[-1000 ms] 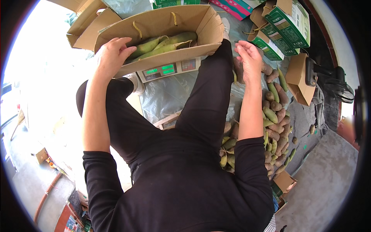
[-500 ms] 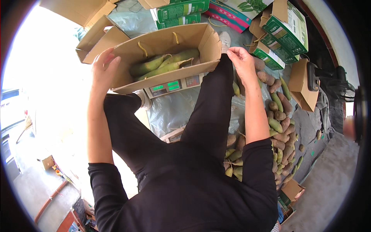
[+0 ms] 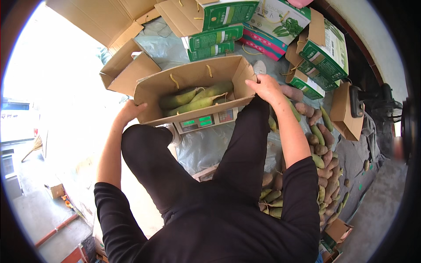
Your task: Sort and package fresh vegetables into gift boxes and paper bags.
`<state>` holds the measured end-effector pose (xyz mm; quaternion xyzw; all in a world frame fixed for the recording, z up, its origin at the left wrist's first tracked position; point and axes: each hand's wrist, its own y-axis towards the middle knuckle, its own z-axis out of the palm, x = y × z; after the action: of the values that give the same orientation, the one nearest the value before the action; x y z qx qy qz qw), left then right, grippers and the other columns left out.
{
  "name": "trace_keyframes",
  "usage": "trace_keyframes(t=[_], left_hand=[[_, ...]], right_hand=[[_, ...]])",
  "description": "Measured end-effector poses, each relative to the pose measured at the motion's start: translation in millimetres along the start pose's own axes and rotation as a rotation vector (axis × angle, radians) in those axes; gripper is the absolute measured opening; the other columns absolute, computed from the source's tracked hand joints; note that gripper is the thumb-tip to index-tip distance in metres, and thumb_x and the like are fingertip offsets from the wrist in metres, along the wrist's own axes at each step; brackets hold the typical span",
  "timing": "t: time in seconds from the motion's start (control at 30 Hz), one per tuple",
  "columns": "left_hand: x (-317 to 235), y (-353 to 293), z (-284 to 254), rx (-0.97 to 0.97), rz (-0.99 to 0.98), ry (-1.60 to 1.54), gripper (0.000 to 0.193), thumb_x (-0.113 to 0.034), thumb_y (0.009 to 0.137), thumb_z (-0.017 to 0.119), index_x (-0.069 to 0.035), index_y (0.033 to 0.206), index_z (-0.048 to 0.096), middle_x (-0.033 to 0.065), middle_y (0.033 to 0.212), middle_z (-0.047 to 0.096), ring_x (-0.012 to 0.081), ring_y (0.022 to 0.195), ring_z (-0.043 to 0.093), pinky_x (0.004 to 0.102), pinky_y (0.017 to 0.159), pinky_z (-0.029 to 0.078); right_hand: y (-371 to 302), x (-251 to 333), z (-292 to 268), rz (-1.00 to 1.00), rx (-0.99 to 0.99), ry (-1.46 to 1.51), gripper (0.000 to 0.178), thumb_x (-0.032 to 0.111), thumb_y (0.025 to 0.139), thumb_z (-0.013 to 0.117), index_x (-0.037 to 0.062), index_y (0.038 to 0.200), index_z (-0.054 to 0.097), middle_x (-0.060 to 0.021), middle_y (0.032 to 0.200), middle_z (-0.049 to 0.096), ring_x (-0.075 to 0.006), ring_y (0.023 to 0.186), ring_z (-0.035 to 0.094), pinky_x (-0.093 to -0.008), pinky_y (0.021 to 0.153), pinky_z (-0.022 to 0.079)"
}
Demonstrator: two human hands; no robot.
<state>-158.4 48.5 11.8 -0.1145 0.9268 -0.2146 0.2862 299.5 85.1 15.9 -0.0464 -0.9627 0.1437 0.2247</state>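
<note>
An open brown cardboard box (image 3: 193, 76) sits on a weighing scale (image 3: 206, 120) with a lit green display. Several long green vegetables (image 3: 197, 101) lie inside the box. My left hand (image 3: 129, 110) grips the box's left end. Over at the right end, my right hand (image 3: 263, 87) holds the rim. My legs in black trousers stretch out below the scale.
A heap of green and reddish-brown tubers (image 3: 322, 149) lies on a grey sheet to my right. Green printed cartons (image 3: 324, 52) and empty brown boxes (image 3: 127, 68) stand behind the scale. A small brown box (image 3: 344, 109) sits at the right. Bright floor lies to the left.
The box has come down and toward me between my hands. My right hand has moved from beside the box onto its right rim.
</note>
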Motion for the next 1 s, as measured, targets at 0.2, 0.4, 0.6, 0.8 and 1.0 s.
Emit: trace_keyframes(t=[0.2, 0.4, 0.6, 0.8, 1.0], left_hand=[[8.6, 16.1, 1.6, -0.040, -0.071, 0.105, 0.037, -0.024, 0.077, 0.065, 0.011, 0.090, 0.065, 0.0213, 0.080, 0.067, 0.0288, 0.077, 0.067, 0.0391, 0.069, 0.052], [6.2, 13.1, -11.6, -0.047, -0.031, 0.019, 0.034, -0.020, 0.076, 0.065, 0.012, 0.087, 0.064, 0.0172, 0.075, 0.066, 0.0231, 0.069, 0.064, 0.0366, 0.065, 0.049], [60.9, 14.9, -32.3, -0.069, -0.024, -0.110, 0.030, -0.016, 0.076, 0.064, 0.011, 0.089, 0.065, 0.0159, 0.076, 0.067, 0.0209, 0.070, 0.063, 0.0357, 0.067, 0.049], [149.8, -36.1, -37.0, -0.250, -0.105, -0.316, 0.030, -0.017, 0.077, 0.065, 0.010, 0.088, 0.065, 0.0134, 0.075, 0.066, 0.0190, 0.069, 0.062, 0.0345, 0.065, 0.048], [239.2, -139.0, -17.1, -0.499, -0.319, -0.101, 0.033, -0.025, 0.079, 0.063, 0.005, 0.093, 0.066, 0.0222, 0.083, 0.067, 0.0309, 0.079, 0.066, 0.0382, 0.069, 0.049]], right_hand=[[19.2, 23.8, -2.9, 0.128, 0.100, -0.139, 0.043, 0.034, 0.077, 0.055, 0.0001, 0.102, 0.065, -0.0215, 0.107, 0.062, -0.0359, 0.103, 0.058, -0.0434, 0.086, 0.046], [32.8, 43.1, -7.6, 0.072, 0.047, -0.217, 0.035, 0.031, 0.076, 0.055, 0.0046, 0.097, 0.067, -0.0190, 0.108, 0.062, -0.0358, 0.102, 0.058, -0.0432, 0.085, 0.047], [39.5, 110.0, -19.0, -0.058, 0.022, -0.222, 0.031, 0.028, 0.074, 0.054, 0.0054, 0.090, 0.068, -0.0183, 0.098, 0.065, -0.0360, 0.095, 0.061, -0.0430, 0.082, 0.048], [34.9, 186.1, 18.8, -0.278, -0.046, -0.190, 0.027, 0.028, 0.072, 0.057, 0.0072, 0.084, 0.070, -0.0177, 0.093, 0.066, -0.0349, 0.090, 0.063, -0.0431, 0.078, 0.050], [-2.3, 267.9, 84.3, -0.472, 0.045, -0.181, 0.022, 0.020, 0.074, 0.056, 0.0076, 0.086, 0.071, -0.0159, 0.092, 0.067, -0.0313, 0.090, 0.065, -0.0402, 0.078, 0.051]])
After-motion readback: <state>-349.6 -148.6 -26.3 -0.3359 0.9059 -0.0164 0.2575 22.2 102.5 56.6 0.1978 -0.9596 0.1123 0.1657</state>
